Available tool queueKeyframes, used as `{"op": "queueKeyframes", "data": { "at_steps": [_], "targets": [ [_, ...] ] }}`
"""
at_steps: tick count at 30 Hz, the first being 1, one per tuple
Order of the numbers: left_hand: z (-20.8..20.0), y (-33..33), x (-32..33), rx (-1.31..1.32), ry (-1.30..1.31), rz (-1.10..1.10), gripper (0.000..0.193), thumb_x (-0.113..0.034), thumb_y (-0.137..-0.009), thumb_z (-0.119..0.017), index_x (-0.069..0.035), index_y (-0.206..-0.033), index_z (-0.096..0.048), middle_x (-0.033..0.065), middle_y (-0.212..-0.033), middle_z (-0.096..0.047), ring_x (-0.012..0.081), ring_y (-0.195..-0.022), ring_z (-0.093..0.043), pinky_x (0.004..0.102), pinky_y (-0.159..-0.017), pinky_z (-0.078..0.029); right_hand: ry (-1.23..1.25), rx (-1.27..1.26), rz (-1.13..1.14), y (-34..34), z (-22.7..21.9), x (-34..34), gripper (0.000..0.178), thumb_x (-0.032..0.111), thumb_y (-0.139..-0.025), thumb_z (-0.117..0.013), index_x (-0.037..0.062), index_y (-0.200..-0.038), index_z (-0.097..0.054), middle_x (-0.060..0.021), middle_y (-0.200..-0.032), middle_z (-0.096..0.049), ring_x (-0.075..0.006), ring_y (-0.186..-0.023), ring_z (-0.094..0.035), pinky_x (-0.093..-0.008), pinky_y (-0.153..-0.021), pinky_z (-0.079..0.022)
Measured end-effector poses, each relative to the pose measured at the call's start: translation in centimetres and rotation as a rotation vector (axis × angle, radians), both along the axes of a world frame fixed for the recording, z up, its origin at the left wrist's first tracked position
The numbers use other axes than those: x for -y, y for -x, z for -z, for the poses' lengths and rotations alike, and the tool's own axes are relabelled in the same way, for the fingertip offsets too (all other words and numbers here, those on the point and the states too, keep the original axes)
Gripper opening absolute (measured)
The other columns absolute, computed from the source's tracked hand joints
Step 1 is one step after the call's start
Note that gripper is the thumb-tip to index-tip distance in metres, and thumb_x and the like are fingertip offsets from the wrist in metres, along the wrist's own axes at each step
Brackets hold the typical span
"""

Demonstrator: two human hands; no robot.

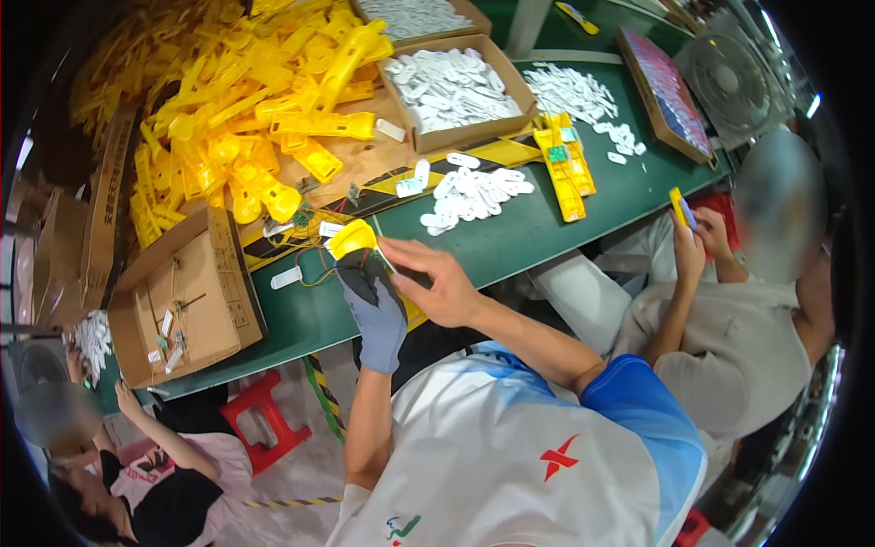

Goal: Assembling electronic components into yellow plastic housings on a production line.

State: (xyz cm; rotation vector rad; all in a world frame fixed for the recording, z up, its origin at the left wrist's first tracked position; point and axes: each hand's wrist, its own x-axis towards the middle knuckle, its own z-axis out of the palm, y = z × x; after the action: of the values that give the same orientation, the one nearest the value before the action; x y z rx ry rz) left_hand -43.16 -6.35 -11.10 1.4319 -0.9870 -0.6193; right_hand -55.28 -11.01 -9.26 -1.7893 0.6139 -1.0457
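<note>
Where the view darkens far left of the yellow casing [352, 239], a co-worker's hand [128, 398] shows near white pieces [91, 337]. Nearer the casing's left, an open carton [235, 273] holds wired parts [169, 344] too small to make out; beyond, yellow housings [228, 118] heap up. Loose wires [314, 264] crowd the casing's left side. Below it, the gloved left hand [375, 319] clasps it, covering its lower part. At its right edge sits the bare right hand [445, 287]; whether thumb and forefinger pinch anything, I cannot tell. Farther right of it lie white covers [474, 196], then long yellow housings [565, 173].
</note>
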Motion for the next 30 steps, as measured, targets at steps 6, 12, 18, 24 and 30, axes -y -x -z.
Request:
{"op": "queueKeyframes", "data": {
  "at_steps": [6,12,18,24,30],
  "targets": [
    [-3.0,3.1,0.4,-0.543,0.124,0.215,0.045,-0.01,-0.099,-0.039,0.004,-0.142,-0.033,0.0228,-0.134,-0.045,0.0272,-0.119,-0.048,0.037,-0.101,-0.039,0.067,-0.488,0.219,3.6,-6.3,1.2,0.065,0.02,-0.081,-0.07,0.001,-0.137,-0.043,-0.0194,-0.125,-0.054,-0.0375,-0.111,-0.056,-0.0379,-0.094,-0.046],
    [-4.7,4.5,0.6,-0.13,-0.114,0.669,0.056,-0.005,-0.094,-0.049,-0.002,-0.147,-0.031,0.0187,-0.121,-0.059,0.0243,-0.105,-0.06,0.0345,-0.09,-0.047,-0.022,-0.627,0.291,9.2,-6.3,3.1,0.053,0.036,-0.082,-0.072,0.0048,-0.122,-0.056,-0.0186,-0.113,-0.063,-0.0375,-0.1,-0.062,-0.0428,-0.087,-0.049],
    [-2.5,2.2,-1.3,-0.295,0.026,0.353,0.053,0.0,-0.09,-0.051,-0.001,-0.142,-0.038,0.0142,-0.12,-0.061,0.0213,-0.104,-0.062,0.0322,-0.089,-0.05,0.225,-0.607,1.251,23.2,-5.0,11.4,0.054,0.039,-0.084,-0.07,-0.0022,-0.117,-0.062,-0.0222,-0.103,-0.068,-0.0321,-0.092,-0.067,-0.0385,-0.079,-0.051],
    [-2.0,-3.0,-0.7,0.26,-0.062,0.261,0.034,-0.001,-0.084,-0.061,-0.001,-0.118,-0.059,0.0179,-0.109,-0.065,0.0274,-0.095,-0.066,0.034,-0.081,-0.051,0.009,-0.933,1.1,28.0,-0.8,15.4,0.05,0.039,-0.079,-0.073,-0.0013,-0.108,-0.067,-0.0213,-0.101,-0.069,-0.0364,-0.094,-0.066,-0.0404,-0.082,-0.051],
    [-9.5,-9.3,15.4,1.001,0.12,-0.085,0.042,-0.009,-0.076,-0.064,-0.007,-0.118,-0.058,0.0158,-0.118,-0.058,0.0378,-0.112,-0.052,0.045,-0.096,-0.042,0.037,-0.74,1.242,27.9,-0.6,15.8,0.059,0.042,-0.084,-0.07,-0.001,-0.123,-0.062,-0.0192,-0.115,-0.066,-0.0288,-0.104,-0.065,-0.0385,-0.087,-0.049]
  ]
}}
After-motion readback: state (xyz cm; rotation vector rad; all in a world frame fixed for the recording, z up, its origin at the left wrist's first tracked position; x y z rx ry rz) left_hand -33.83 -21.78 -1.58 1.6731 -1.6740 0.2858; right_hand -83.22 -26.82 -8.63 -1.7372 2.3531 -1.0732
